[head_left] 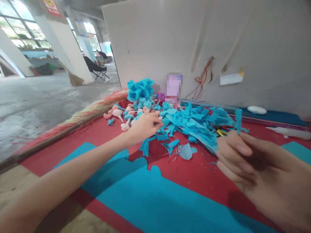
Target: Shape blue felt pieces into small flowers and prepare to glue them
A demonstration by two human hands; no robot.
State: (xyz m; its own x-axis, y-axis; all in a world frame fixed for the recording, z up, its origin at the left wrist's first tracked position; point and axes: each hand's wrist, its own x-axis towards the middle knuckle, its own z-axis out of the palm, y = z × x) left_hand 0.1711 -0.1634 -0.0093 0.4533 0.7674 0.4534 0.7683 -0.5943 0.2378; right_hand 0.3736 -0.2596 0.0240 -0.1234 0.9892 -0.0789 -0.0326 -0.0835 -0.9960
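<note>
My right hand (pixel 255 165) pinches a narrow blue paper strip (pixel 238 119) upright between thumb and forefinger. My left hand (pixel 145 126) reaches out to the heap of cut blue paper pieces (pixel 194 119), at its left end. Its fingers are curled together, and whatever lies between them is hidden. Beside that hand lie small pink and light-blue rolled paper buds (pixel 118 114). Behind it stands a bunch of blue paper roses (pixel 141 89). Large blue paper sheets (pixel 150 197), with rounded bumps along one edge, lie in front on the red tabletop (pixel 167 168).
Pliers with yellow and red handles (pixel 221 132) lie at the heap's right. A phone with a blurred screen (pixel 173 87) leans on the white board (pixel 155 42). A white oval object (pixel 257 110) and a white nozzled bottle (pixel 291 132) are at right; straw-like bundles (pixel 89 111) edge the left.
</note>
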